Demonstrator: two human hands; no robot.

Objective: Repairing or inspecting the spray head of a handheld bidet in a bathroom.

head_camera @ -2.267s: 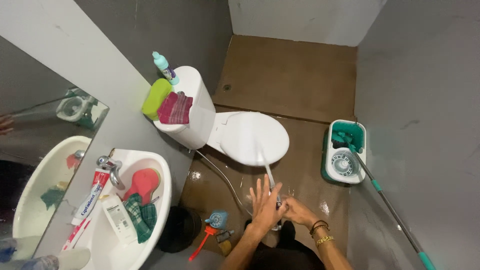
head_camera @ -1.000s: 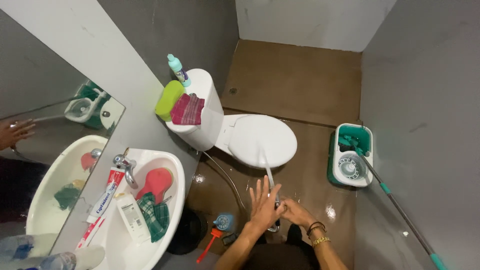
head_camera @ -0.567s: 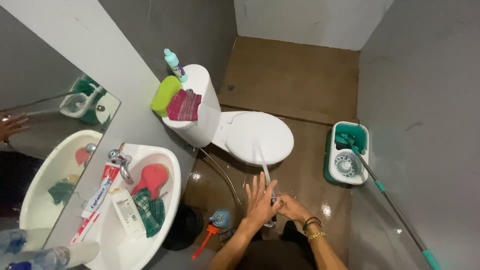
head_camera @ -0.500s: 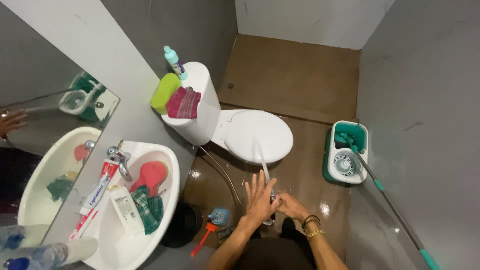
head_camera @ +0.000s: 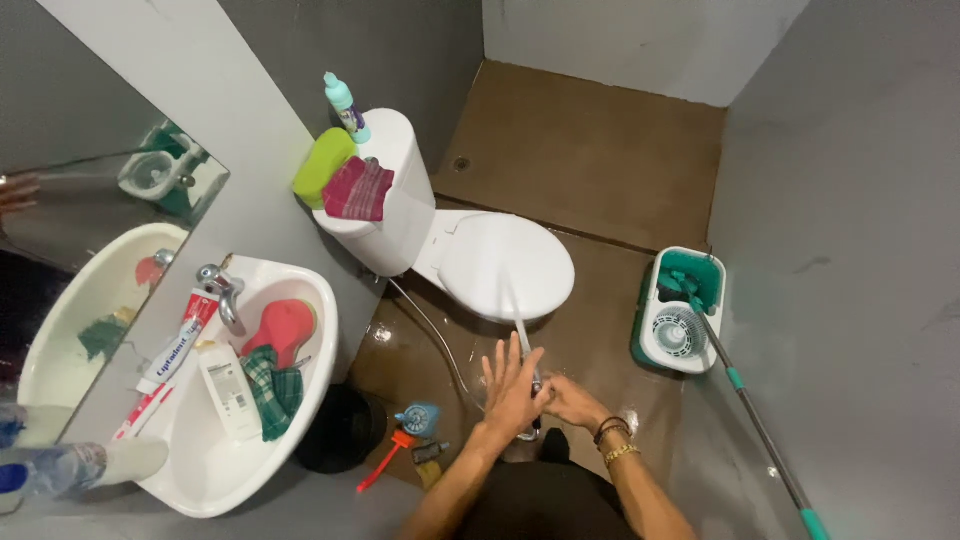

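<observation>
Right hand (head_camera: 572,398) closed around the spray nozzle (head_camera: 535,388), which sits low in the fist, touching the left palm. Left hand (head_camera: 513,382) fingers spread apart, pressed against it. Water stream (head_camera: 517,318) runs beyond the fingertips onto the toilet lid (head_camera: 510,262)

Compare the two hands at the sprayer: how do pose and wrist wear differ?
The left hand is spread flat with fingers splayed, lying over the bidet sprayer; the right hand is curled, with fingers closed toward the sprayer. The left hand's wrist is bare; the right hand's wrist carries dark bands and a gold bracelet. The left hand hides part of the sprayer, while the right hand meets it from the side. Both hands come together low over the wet brown floor, in front of the toilet.
</observation>
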